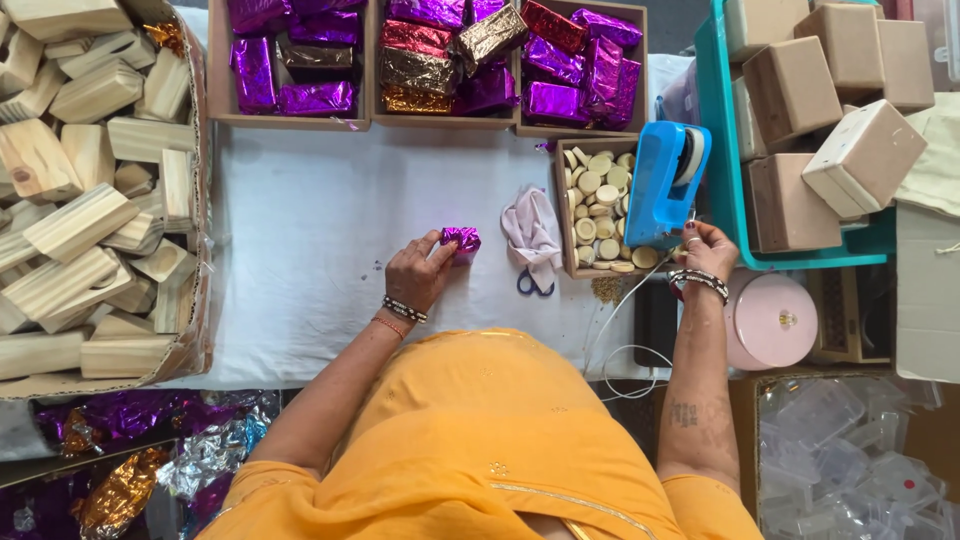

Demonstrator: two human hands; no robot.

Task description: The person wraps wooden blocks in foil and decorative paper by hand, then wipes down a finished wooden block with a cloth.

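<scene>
Under my left hand point(415, 275) on the white table cover point(300, 240), I am pinching a small block wrapped in purple foil point(462, 240), fingers curled closed around its near side. My right hand point(708, 250) is reaching to the base of the blue tape dispenser point(662, 185), fingertips drawn together there; whether they are gripping tape I cannot tell. Between my hands are lying a pale crumpled cloth point(530, 232), blue-handled scissors point(534, 285) and a tray of round wooden discs point(598, 210).
</scene>
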